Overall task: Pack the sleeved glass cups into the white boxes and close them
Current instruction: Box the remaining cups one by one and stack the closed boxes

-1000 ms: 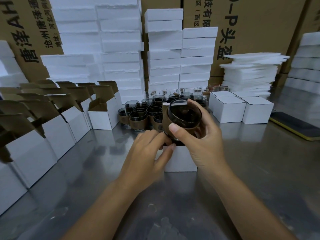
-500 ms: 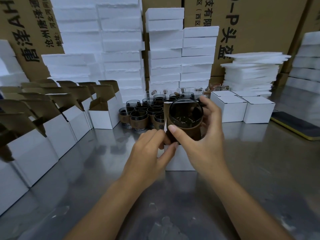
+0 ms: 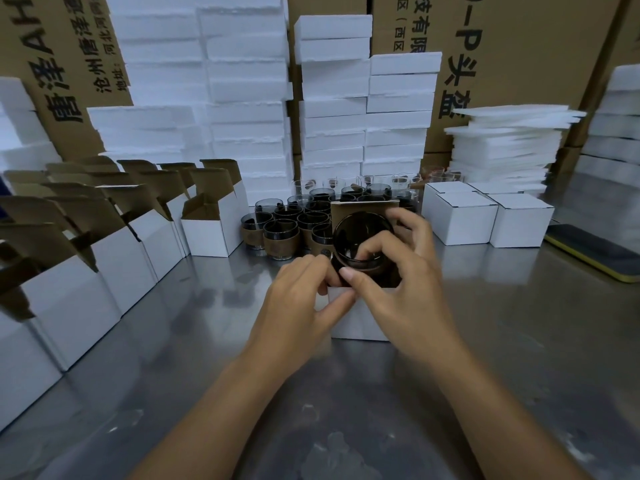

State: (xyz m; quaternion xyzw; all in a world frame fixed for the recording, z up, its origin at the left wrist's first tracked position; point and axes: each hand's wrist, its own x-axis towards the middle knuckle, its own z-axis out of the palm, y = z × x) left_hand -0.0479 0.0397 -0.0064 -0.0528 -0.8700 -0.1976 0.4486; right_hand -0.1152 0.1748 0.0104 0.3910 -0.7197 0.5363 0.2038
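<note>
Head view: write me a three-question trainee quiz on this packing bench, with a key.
1. True or false: the right hand grips a sleeved cup at the mouth of the open box.
2. Multiple choice: the closed boxes stand to which side of that open box? A) left B) right C) in front
3. Fill in: the spare cups stand ___ the open box.

Key: 1 true; 2 B; 3 behind
</note>
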